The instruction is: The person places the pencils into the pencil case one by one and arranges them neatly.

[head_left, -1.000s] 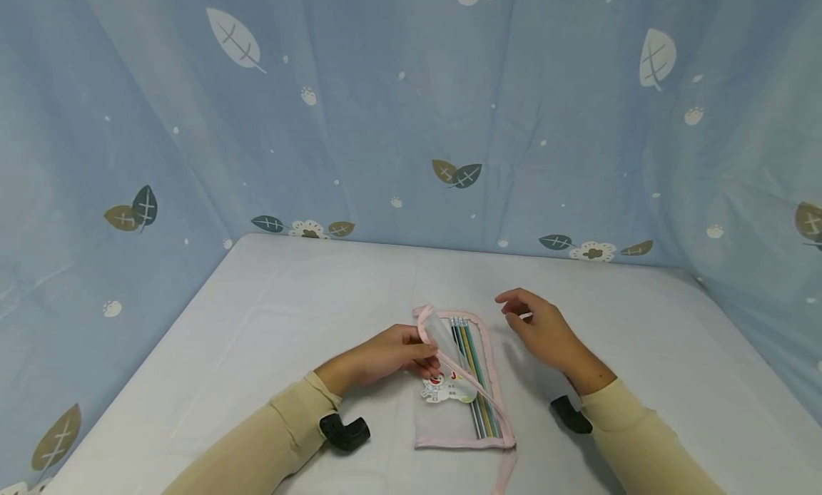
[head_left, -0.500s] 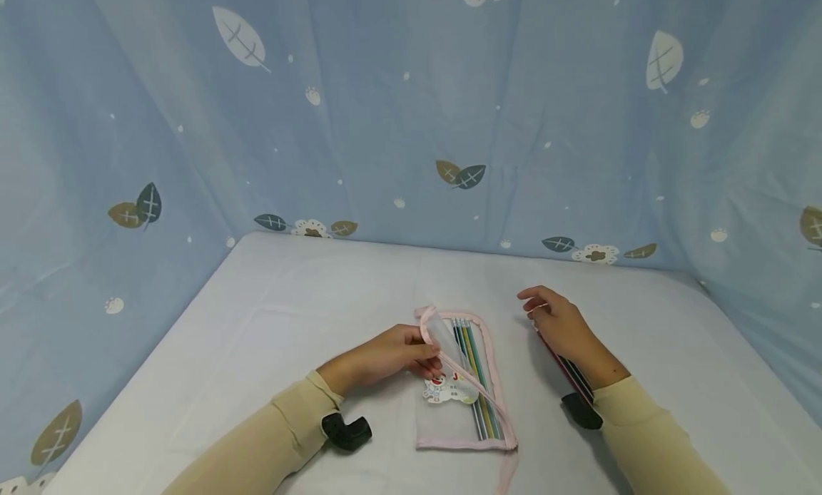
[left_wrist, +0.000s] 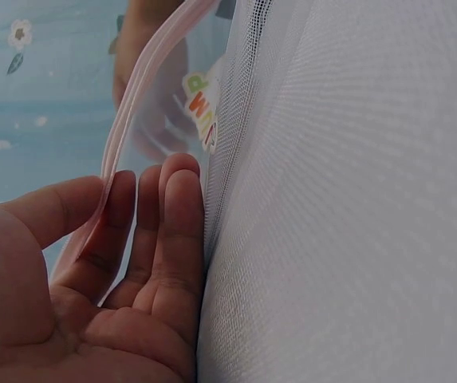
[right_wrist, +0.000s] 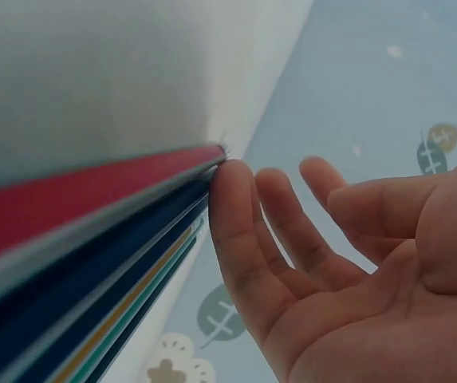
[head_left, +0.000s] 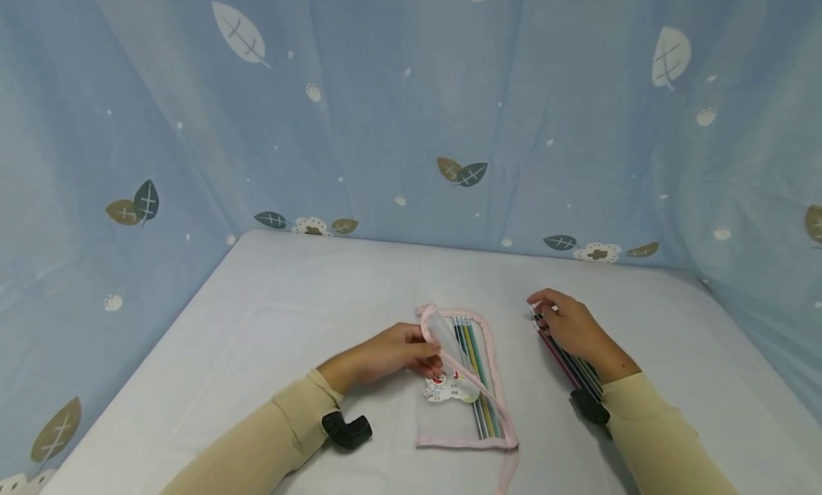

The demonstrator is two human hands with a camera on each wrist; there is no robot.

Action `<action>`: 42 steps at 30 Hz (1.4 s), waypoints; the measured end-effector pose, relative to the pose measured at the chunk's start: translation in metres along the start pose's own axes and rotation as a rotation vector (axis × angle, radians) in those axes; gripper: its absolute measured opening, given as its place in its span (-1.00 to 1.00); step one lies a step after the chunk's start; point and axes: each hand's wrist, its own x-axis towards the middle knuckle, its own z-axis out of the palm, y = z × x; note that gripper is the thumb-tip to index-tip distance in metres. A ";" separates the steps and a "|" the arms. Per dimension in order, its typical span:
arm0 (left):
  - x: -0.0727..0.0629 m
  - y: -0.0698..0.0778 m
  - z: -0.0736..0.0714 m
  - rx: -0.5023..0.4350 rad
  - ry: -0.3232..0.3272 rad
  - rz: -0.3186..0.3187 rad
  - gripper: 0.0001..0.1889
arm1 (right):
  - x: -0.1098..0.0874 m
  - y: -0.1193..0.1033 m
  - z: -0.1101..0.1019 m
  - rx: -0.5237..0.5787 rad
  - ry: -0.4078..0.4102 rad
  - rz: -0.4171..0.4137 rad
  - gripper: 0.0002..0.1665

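A see-through mesh pencil case (head_left: 443, 427) with pink edging lies flat mid-table. Several pencils (head_left: 484, 391), dark, yellow and teal, are inside along its right side. My left hand (head_left: 394, 356) pinches the pink edge of its clear flap (left_wrist: 144, 76) between thumb and forefinger, lifting it away from the mesh. To the right, more pencils (head_left: 564, 359) lie slanted on the table, partly hidden under my right hand (head_left: 571, 331). The right wrist view shows a red pencil (right_wrist: 124, 182) beside dark blue ones; one fingertip is right at their ends, while thumb and other fingers stand apart from them.
A white cloth covers the table (head_left: 308, 288), and a blue leaf-print curtain (head_left: 359, 124) hangs behind it. A pink strap (head_left: 506, 473) trails from the case's lower right corner toward the front. A black wrist device (head_left: 347, 432) sits at the left cuff.
My right hand has moved rightward, away from the case, and the loose pencils now show beneath it. The left hand keeps its pinch on the flap in the same place.
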 end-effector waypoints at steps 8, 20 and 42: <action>0.000 0.003 0.000 0.001 -0.004 0.004 -0.72 | 0.003 0.006 -0.001 -0.018 -0.043 0.001 -0.60; 0.002 0.003 0.000 -0.010 -0.001 0.011 -0.73 | 0.002 0.009 -0.002 -0.064 -0.122 -0.055 -0.43; -0.001 0.003 0.000 -0.015 0.000 0.003 -0.72 | -0.001 0.006 0.001 -0.118 -0.202 -0.125 -0.19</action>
